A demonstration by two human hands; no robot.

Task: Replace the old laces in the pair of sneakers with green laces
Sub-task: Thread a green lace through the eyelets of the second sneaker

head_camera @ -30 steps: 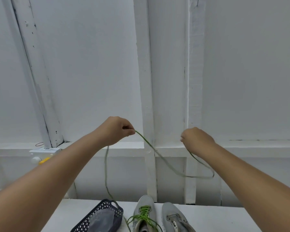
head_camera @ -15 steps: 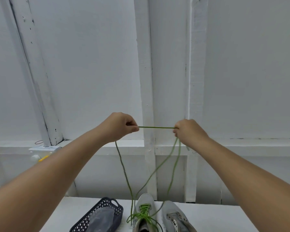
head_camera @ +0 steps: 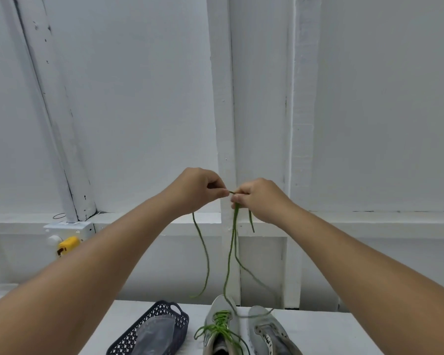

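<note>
We are holding a green lace (head_camera: 232, 242) up in front of us, our left hand (head_camera: 196, 189) and right hand (head_camera: 258, 198) almost touching, each with its fingers curled and pinching the lace near its top. Probably we are matching its ends to find the middle before threading. Its strands are hanging down toward the bench (head_camera: 318, 329), where the left sneaker (head_camera: 219, 326) is already wearing green and the right sneaker (head_camera: 269, 331) is waiting beside a dark basket (head_camera: 151, 329).
</note>
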